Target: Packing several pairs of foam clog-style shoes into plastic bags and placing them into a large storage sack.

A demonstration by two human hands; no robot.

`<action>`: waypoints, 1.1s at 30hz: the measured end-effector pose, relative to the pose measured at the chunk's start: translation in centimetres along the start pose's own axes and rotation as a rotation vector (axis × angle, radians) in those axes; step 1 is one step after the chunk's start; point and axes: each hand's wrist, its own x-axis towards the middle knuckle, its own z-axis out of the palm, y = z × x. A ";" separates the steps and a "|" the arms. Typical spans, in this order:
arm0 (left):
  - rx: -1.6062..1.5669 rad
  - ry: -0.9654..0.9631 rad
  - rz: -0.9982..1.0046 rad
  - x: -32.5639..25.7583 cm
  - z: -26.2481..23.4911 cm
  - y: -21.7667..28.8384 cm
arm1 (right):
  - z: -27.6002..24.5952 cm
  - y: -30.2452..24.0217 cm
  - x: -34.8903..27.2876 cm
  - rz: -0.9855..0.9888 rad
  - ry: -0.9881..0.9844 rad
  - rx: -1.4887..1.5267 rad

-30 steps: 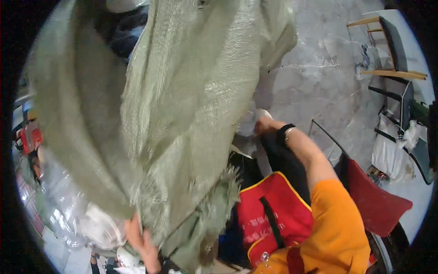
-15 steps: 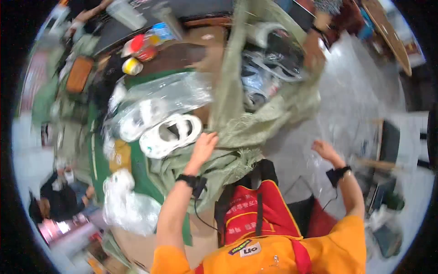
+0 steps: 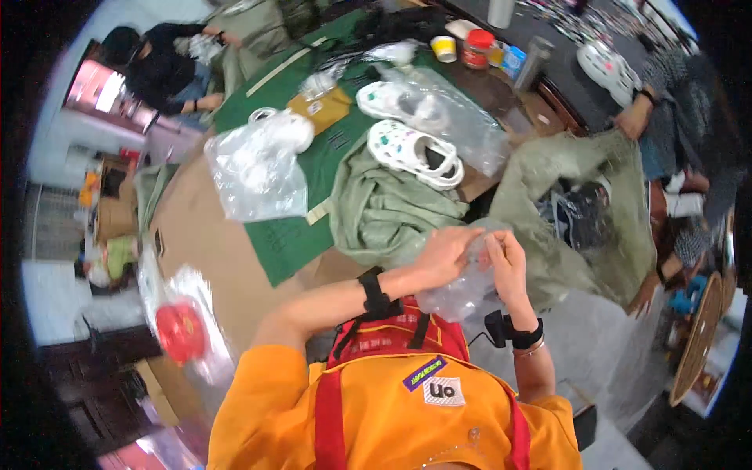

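A crumpled clear plastic bag (image 3: 453, 299) is bunched between my two hands, in front of my body. My left hand (image 3: 443, 257) is closed on the bag's upper edge, its fingertips partly hidden in the film. Right beside it my right hand (image 3: 507, 265) pinches the same bag between thumb and fingers. Beyond them, a white clog (image 3: 398, 149) with small coloured charms rests on olive-green woven cloth (image 3: 384, 207). Another white clog (image 3: 380, 100) lies behind it, next to a long clear plastic wrapper (image 3: 462, 113).
At right, a co-worker's hands (image 3: 638, 117) are at an olive-green woven sack (image 3: 533, 164) holding dark plastic-wrapped items. A bagged white item (image 3: 262, 176) and a yellow-brown packet (image 3: 321, 108) lie on the green board. A red-lidded jar (image 3: 476, 51) stands at the back. Another person (image 3: 168, 66) works far left.
My view has turned left. My hands, apart and without a bag before, are now together on a clear plastic bag. The sack now appears farther right.
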 end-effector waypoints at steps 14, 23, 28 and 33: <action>0.180 0.821 -0.044 -11.8 -16.7 -3.5 | 12.5 -4.4 4.0 -0.629 -0.451 -0.903; 0.287 0.977 -0.359 -23.0 -23.8 -12.7 | 22.1 -8.0 11.8 -0.821 -0.203 -1.303; 0.044 0.985 -0.545 -24.0 -27.5 -16.9 | 26.4 -10.0 11.4 -0.676 -0.254 -1.201; 0.186 0.879 -0.397 -21.8 -24.1 -19.0 | 26.1 -10.7 10.8 -0.620 -0.063 -1.092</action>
